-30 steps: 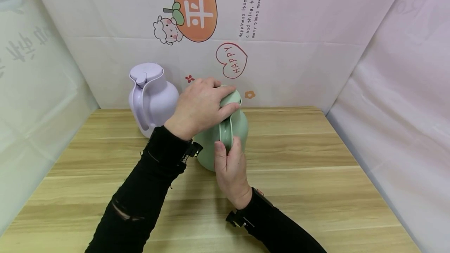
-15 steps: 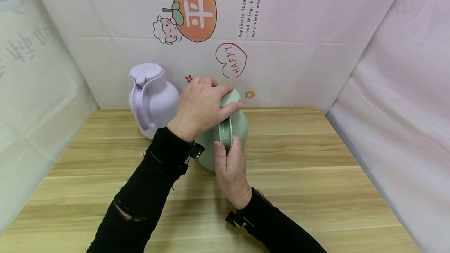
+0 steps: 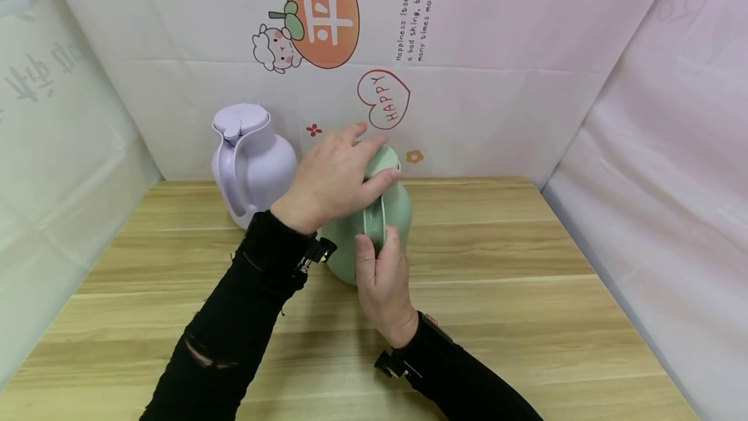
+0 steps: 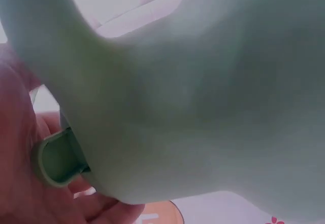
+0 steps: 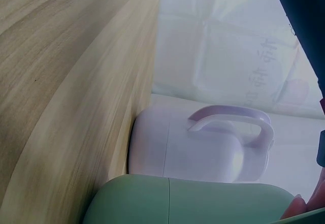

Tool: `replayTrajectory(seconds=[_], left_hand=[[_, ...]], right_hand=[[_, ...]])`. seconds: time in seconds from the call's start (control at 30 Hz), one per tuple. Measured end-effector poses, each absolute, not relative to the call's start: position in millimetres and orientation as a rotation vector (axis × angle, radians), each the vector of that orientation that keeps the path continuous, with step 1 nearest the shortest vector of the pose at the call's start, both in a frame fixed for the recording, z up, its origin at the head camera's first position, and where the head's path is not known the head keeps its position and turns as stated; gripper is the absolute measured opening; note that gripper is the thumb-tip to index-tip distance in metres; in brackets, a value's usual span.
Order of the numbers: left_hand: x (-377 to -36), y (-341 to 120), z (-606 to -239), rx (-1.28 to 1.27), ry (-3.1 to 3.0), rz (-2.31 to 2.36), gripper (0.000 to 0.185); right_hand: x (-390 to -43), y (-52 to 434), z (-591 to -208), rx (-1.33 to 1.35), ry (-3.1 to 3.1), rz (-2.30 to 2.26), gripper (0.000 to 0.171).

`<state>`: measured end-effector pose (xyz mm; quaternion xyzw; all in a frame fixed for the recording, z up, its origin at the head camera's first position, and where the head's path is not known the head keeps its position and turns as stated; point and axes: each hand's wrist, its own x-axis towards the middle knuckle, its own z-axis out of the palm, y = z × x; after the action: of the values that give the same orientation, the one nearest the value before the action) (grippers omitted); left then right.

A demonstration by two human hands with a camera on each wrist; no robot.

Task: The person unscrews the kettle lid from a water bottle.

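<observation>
A green thermos jug (image 3: 399,210) stands on the wooden table in the head view, its handle toward me. My right hand (image 3: 384,288) grips the lower part of that handle, thumb along the left side. Over the jug's top lies my left hand (image 3: 327,180), with thumb and fingers around the green lid (image 3: 383,160). In the left wrist view, a green lever (image 4: 62,157) juts from the top against the left hand (image 4: 20,158), and the jug body (image 4: 203,97) fills most of the picture. The left palm hides part of the lid in the head view.
A lilac thermos jug (image 3: 265,167) stands upright behind and left of the green one, near the back cloth (image 3: 497,83). In the right wrist view, the lilac jug (image 5: 213,153) shows beyond the green jug. White cloths border the wooden table (image 3: 497,317) on both sides.
The left hand shifts slightly, and its fingers over the lid are more raised and spread than half a second ago. The right hand and both jugs keep their places.
</observation>
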<state>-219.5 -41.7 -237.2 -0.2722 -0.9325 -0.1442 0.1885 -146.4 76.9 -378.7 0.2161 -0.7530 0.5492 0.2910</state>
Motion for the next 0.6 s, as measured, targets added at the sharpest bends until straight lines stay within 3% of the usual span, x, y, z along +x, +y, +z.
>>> replayTrajectory(seconds=[0.6], left_hand=[[-219.3,-44.8,-237.1,-0.882,-2.545,-0.337,0.041]], right_hand=[[-146.5,76.2,-378.7,0.58,-2.004,1.488,0.02]])
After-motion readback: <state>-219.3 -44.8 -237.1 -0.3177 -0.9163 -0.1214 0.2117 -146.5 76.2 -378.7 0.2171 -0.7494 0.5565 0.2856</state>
